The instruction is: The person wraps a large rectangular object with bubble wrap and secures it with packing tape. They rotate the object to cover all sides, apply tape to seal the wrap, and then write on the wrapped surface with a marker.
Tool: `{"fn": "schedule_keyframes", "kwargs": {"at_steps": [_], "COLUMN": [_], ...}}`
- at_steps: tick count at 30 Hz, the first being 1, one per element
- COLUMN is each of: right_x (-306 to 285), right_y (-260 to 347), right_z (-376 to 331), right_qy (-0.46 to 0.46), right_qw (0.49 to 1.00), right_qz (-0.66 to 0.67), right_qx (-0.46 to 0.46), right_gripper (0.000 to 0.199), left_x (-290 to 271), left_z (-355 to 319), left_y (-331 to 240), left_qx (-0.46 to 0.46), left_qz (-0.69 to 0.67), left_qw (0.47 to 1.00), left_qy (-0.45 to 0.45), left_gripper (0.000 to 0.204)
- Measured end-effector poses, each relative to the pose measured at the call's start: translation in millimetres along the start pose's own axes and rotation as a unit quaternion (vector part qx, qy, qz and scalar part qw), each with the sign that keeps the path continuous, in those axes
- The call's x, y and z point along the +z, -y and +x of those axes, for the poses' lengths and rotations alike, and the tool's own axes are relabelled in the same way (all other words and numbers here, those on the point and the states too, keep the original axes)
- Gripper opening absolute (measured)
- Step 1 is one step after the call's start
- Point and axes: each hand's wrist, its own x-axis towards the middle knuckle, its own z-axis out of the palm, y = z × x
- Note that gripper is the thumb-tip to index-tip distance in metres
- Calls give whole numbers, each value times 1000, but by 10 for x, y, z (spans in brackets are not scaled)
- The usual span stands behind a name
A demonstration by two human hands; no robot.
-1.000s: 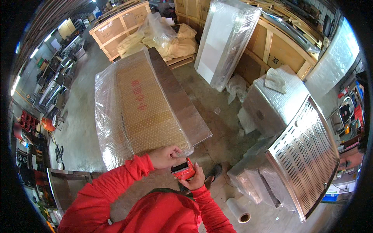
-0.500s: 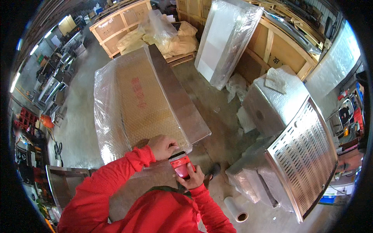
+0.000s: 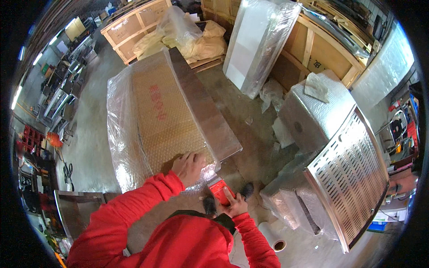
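Package (image 3: 165, 125) left, slotted panel (image 3: 351, 174) right, crates (image 3: 134, 33) behind; perhaps benches (image 3: 62, 105) far left

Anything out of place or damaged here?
Mostly loose clutter: crumpled clear plastic on the floor by the wrapped white panel, and a white roll lying on its side where it could trip someone. No obvious damage.

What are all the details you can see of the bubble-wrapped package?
The bubble-wrapped package is long, with clear bubbled plastic over a tan surface bearing red printed characters. Looser film covers its left side. It lies lengthwise, running up the picture, beside or over a dark, smooth panel showing along its right. The left hand seems to touch its near end; whether the red tool in the right hand touches it is unclear.
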Motion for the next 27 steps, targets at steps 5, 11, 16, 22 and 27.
{"fn": "schedule_keyframes", "kwargs": {"at_steps": [5,11,16,22,27], "right_x": [-20,23,209,338,144], "right_y": [-37,110,-21,-335,116], "right_z": [63,405,238,155,564], "right_qy": [121,172,145,180,238], "right_qw": [989,979,981,970,956], "right_qz": [-40,24,17,-56,-44], "right_qx": [76,111,126,152,163], "right_gripper": [94,94,93,94,93], "left_x": [-32,501,1192,1470,2002], "left_z": [-15,-680,-734,-591,-604], "left_y": [-141,-50,229,168,322], "left_qx": [63,312,316,337,351], "left_qz": [32,217,484,533,612], "left_qw": [995,919,812,771,692], "left_qy": [-63,105,84,94,155], "left_gripper": [40,58,84,91,91]}}
